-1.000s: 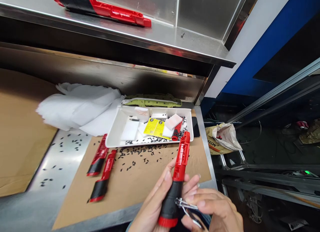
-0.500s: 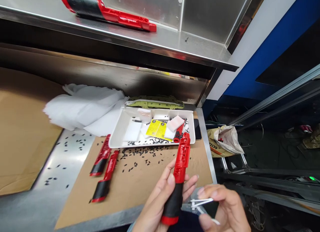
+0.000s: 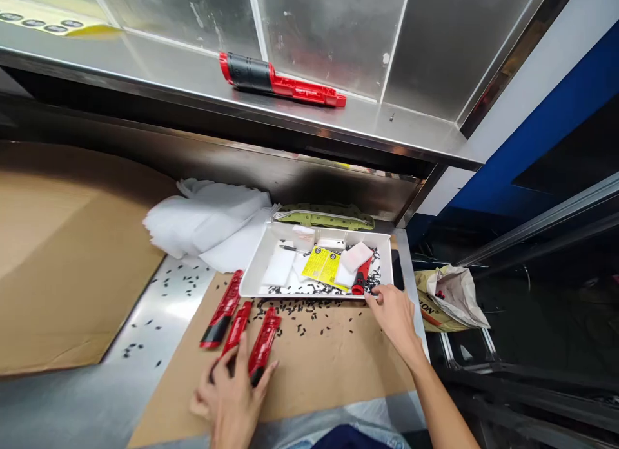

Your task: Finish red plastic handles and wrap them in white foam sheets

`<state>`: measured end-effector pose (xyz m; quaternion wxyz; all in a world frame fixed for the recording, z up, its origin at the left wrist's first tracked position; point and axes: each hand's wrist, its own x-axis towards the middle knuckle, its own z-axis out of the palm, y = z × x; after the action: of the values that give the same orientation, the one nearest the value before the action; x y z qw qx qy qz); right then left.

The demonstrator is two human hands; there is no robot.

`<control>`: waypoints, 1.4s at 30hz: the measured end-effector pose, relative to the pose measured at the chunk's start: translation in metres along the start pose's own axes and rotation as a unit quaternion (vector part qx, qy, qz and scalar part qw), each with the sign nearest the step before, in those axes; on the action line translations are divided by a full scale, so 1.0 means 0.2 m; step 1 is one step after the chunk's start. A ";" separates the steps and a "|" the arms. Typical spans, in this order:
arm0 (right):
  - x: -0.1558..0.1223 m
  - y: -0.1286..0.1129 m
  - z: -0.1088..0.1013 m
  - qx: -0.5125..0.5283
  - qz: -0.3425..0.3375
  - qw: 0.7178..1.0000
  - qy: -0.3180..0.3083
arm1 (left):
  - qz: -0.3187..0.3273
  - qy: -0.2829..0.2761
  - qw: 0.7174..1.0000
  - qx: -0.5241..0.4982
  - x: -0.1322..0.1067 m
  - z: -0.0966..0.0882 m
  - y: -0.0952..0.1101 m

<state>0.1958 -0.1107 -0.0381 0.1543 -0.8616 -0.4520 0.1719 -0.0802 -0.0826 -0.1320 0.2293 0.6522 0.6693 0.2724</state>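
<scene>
Red handle [image 3: 262, 344] flat under open left hand [image 3: 231, 397]; right hand [image 3: 394, 310] open, empty, at tray [image 3: 256, 275] rim

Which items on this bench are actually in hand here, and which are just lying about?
In hand:
- left hand on the red-and-black handle halves on the cardboard
- right hand at the white tray rim, by the small black pieces

Lying about:
- red handle on the shelf
- white foam sheets
- green part
- paper bag

bright overhead light | steel glare | under-shelf shadow | edges stretched
</scene>
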 end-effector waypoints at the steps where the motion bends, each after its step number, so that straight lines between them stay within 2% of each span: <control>1: 0.07 -0.03 0.02 -0.025 0.014 1.000 -0.012 | 0.014 0.029 0.999 0.022 0.02 -0.01 0.04; 3: 0.18 -0.09 0.07 -0.069 0.038 0.996 -0.040 | 0.046 0.054 0.997 0.029 0.05 -0.03 0.11; 4: 0.22 -0.12 0.09 -0.085 0.045 0.994 -0.055 | 0.055 0.043 0.998 0.003 0.06 -0.04 0.15; 7: 0.30 -0.17 0.12 -0.116 0.060 0.987 -0.095 | 0.034 -0.050 0.990 -0.127 0.09 -0.05 0.25; 9: 0.31 -0.18 0.10 -0.130 0.071 0.983 -0.107 | -0.026 -0.130 0.961 -0.242 0.08 -0.04 0.32; 12: 0.27 -0.14 -0.01 -0.149 0.093 0.980 -0.097 | -0.113 -0.224 0.895 -0.369 0.06 -0.02 0.43; 16: 0.08 -0.06 -0.26 -0.166 0.102 0.980 -0.048 | -0.149 -0.314 0.836 -0.425 0.00 0.00 0.59; 18: -0.07 -0.03 -0.35 -0.166 0.092 0.981 -0.029 | -0.198 -0.375 0.768 -0.481 -0.03 0.00 0.67; 20: -0.23 -0.01 -0.39 -0.123 0.056 0.991 -0.005 | -0.271 -0.437 0.658 -0.550 -0.06 -0.01 0.74; 22: -0.37 0.01 -0.37 -0.014 -0.013 1.000 0.020 | -0.320 -0.478 0.552 -0.604 -0.10 -0.02 0.79; 23: -0.43 0.01 -0.35 0.057 -0.049 0.997 0.031 | -0.326 -0.483 0.523 -0.622 -0.11 -0.02 0.80; 24: -0.48 0.02 -0.32 0.129 -0.080 0.988 0.035 | -0.325 -0.477 0.510 -0.638 -0.12 -0.03 0.81; 25: -0.52 0.03 -0.29 0.192 -0.100 0.976 0.032 | -0.321 -0.461 0.512 -0.650 -0.13 -0.04 0.81; 27: -0.57 0.04 -0.24 0.281 -0.107 0.953 0.035 | -0.309 -0.408 0.547 -0.662 -0.15 -0.05 0.80; 30: -0.59 0.02 -0.20 0.364 -0.065 0.927 0.059 | -0.280 -0.329 0.616 -0.659 -0.17 -0.07 0.77; 32: -0.59 -0.02 -0.18 0.418 -0.029 0.906 0.062 | -0.265 -0.306 0.641 -0.653 -0.19 -0.09 0.76; 37: -0.57 -0.10 -0.14 0.516 -0.012 0.856 0.019 | -0.237 -0.336 0.662 -0.627 -0.24 -0.12 0.75; 42: -0.55 -0.10 -0.17 0.532 0.010 0.846 -0.018 | -0.239 -0.311 0.684 -0.615 -0.27 -0.12 0.77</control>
<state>0.1378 -0.1949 0.0181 0.5794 -0.6486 -0.2849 0.4030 0.0217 -0.1374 -0.0135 0.8313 0.2297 0.3746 0.3404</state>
